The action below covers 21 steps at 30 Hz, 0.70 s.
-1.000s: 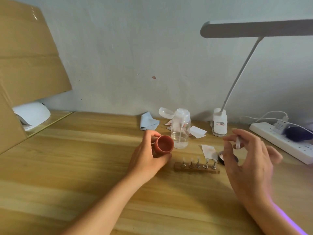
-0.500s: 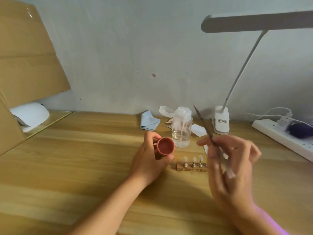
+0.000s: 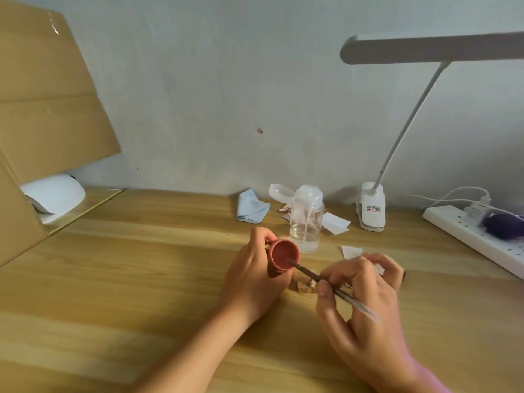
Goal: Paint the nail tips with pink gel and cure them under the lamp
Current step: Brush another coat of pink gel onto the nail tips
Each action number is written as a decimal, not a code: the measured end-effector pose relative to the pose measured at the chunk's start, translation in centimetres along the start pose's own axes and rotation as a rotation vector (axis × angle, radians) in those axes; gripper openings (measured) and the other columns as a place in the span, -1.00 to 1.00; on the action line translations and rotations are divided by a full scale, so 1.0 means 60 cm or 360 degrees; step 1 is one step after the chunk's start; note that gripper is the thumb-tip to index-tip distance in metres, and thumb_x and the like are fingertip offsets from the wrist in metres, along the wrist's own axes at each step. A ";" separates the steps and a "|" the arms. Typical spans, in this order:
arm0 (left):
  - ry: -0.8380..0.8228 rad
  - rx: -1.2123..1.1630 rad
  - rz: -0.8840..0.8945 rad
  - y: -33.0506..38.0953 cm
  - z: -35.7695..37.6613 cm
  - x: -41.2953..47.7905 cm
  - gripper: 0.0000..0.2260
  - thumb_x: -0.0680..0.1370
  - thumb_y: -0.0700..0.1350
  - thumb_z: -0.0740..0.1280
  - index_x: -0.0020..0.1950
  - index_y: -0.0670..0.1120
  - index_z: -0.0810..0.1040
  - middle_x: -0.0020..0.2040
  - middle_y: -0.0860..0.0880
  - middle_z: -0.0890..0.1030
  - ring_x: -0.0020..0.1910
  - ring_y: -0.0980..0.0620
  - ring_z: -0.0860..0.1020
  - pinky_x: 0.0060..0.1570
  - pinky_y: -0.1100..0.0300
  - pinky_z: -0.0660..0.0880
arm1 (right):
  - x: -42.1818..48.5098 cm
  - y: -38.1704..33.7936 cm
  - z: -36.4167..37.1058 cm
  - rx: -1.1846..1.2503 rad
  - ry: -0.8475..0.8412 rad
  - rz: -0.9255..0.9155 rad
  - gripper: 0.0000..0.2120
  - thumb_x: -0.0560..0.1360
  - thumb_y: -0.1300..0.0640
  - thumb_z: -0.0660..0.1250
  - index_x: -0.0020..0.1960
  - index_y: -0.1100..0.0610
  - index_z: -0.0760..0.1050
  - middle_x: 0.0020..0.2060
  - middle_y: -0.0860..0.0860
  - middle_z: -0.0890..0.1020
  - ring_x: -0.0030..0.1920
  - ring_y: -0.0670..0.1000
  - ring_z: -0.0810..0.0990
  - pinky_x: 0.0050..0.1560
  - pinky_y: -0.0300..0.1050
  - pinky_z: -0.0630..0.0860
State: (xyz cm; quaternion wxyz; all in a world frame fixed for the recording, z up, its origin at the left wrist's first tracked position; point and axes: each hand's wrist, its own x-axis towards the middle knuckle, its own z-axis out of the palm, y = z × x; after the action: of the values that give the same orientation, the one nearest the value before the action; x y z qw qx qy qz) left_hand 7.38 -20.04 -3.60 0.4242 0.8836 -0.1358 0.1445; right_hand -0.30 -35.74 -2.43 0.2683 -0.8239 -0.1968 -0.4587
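Left hand [image 3: 252, 275] grips the tilted pot [image 3: 283, 255], right-hand fingers [image 3: 344, 275] pinch the brush [image 3: 326, 283]: load its tip lightly, avoiding drips.

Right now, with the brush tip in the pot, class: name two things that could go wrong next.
1. The left hand holds the gel pot tilted, its open mouth towards the person; gel might run over the rim.
2. The right hand, holding the brush, hovers right over the wooden nail tip stand and hides most of it; a knuckle or the loaded brush could bump or smear the tips.
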 end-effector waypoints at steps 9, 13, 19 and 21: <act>0.0017 0.0106 0.0030 -0.004 0.003 -0.002 -0.51 0.37 0.08 0.52 0.02 0.26 0.20 -0.03 0.20 0.56 -0.06 0.17 0.54 -0.17 0.19 0.49 | 0.005 0.011 0.009 -0.0303 -0.0156 0.0124 -0.86 0.48 -0.01 0.25 -0.13 0.03 0.52 -0.29 -0.25 0.58 -0.23 -0.16 0.56 0.27 0.01 0.27; -0.0013 -0.0002 -0.0066 -0.010 0.000 0.004 -0.48 0.35 0.10 0.56 0.04 0.23 0.23 -0.01 0.18 0.59 -0.05 0.14 0.61 -0.06 0.03 0.55 | 0.002 0.013 0.011 -0.0336 -0.0200 0.0110 -0.84 0.52 -0.04 0.26 -0.06 0.01 0.55 -0.25 -0.24 0.63 -0.19 -0.14 0.59 0.28 0.08 0.31; 0.0000 0.0003 0.0037 -0.005 0.000 -0.001 -0.49 0.35 0.05 0.56 0.03 0.25 0.24 0.02 0.20 0.56 0.01 0.15 0.56 -0.03 0.00 0.53 | 0.003 0.012 0.011 -0.0323 -0.0224 0.0150 -0.90 0.49 0.01 0.36 -0.01 -0.01 0.57 -0.20 -0.24 0.66 -0.13 -0.13 0.62 0.27 0.13 0.32; -0.0006 -0.0013 0.0026 -0.005 -0.001 -0.001 -0.49 0.35 0.03 0.56 0.04 0.23 0.26 0.03 0.19 0.56 0.03 0.14 0.56 -0.01 0.00 0.53 | 0.003 0.012 0.010 -0.0308 -0.0229 0.0155 -0.90 0.48 0.02 0.37 -0.02 -0.01 0.57 -0.20 -0.24 0.66 -0.13 -0.12 0.62 0.27 0.11 0.31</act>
State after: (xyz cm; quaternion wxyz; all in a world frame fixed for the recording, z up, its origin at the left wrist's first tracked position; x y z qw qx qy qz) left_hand 7.43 -19.83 -3.77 0.4264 0.8810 -0.1445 0.1458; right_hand 0.58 -35.89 -2.75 0.1948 -0.8853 -0.1301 -0.4018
